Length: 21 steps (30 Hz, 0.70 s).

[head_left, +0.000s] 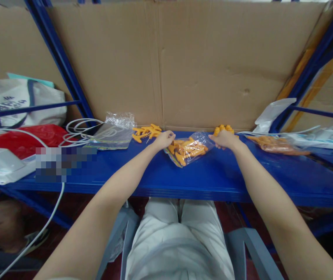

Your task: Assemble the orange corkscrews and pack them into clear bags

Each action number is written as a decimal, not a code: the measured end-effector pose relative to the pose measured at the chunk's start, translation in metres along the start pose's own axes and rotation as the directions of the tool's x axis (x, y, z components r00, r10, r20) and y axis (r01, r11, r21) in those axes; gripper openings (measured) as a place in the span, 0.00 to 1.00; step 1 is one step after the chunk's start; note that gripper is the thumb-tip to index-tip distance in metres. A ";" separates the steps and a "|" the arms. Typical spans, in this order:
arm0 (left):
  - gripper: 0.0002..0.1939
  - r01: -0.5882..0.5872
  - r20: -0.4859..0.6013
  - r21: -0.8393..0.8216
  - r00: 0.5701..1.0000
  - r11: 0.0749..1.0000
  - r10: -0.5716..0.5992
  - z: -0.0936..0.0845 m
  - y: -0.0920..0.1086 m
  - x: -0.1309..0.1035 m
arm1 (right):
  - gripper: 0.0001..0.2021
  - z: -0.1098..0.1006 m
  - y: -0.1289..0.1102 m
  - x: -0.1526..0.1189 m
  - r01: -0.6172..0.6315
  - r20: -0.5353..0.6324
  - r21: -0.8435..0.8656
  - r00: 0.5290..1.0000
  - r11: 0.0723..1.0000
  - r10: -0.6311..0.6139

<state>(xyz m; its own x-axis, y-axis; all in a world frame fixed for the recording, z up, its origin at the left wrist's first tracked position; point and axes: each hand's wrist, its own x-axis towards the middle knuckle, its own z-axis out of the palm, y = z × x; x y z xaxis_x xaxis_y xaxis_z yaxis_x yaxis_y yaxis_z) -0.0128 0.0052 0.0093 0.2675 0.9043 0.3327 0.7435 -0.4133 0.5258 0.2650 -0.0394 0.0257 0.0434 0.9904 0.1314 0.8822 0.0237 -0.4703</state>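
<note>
On the blue shelf in front of me lies a clear plastic bag with several orange pieces inside. My left hand is at the bag's upper left corner, fingers curled together; what they pinch, if anything, is too small to make out. At the bag's right edge is my right hand, with thumb and fingers closed near the plastic. Orange rounded pieces sit just behind that hand, partly covered by it. Left of my left hand is a loose pile of orange T-shaped handles, with what look like thin metal spirals.
A flat clear bag lies left of the pile. Farther left are white cables, a red bag and a white power strip. Another bag of orange pieces lies at right. Cardboard closes the back.
</note>
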 end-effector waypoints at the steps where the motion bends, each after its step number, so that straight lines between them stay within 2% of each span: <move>1: 0.13 0.031 0.013 -0.034 0.999 0.999 -0.030 -0.002 0.000 0.000 | 0.22 0.002 0.002 0.002 -0.046 0.078 -0.015 0.996 0.999 0.047; 3: 0.16 0.093 0.050 -0.113 0.995 0.989 -0.088 -0.005 0.002 -0.001 | 0.23 0.007 0.004 0.004 -0.073 0.140 -0.022 0.987 0.997 0.075; 6: 0.18 0.154 0.093 -0.174 0.986 0.973 -0.139 -0.008 0.003 -0.001 | 0.23 0.014 0.003 0.005 -0.036 0.144 0.092 0.989 0.995 0.023; 10: 0.12 0.219 0.107 -0.206 0.974 0.954 -0.201 -0.003 0.003 -0.001 | 0.18 0.023 -0.005 0.001 -0.065 0.115 0.296 0.993 0.953 0.032; 17: 0.06 0.216 0.063 -0.226 0.976 0.950 -0.207 0.009 -0.003 0.003 | 0.10 0.035 -0.023 -0.008 -0.184 0.112 0.619 0.983 0.764 0.146; 21: 0.07 0.350 0.205 -0.430 0.936 0.832 -0.287 0.007 -0.005 0.005 | 0.08 0.038 -0.028 -0.009 -0.182 0.102 0.717 0.982 0.673 0.158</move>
<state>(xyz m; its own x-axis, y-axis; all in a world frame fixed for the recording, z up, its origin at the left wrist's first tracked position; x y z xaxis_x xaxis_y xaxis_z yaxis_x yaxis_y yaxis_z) -0.0113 0.0128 0.0028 0.1620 0.9868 -0.0002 0.4489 -0.0736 0.8905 0.2227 -0.0440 0.0047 0.1341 0.9904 -0.0338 0.2490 -0.0667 -0.9662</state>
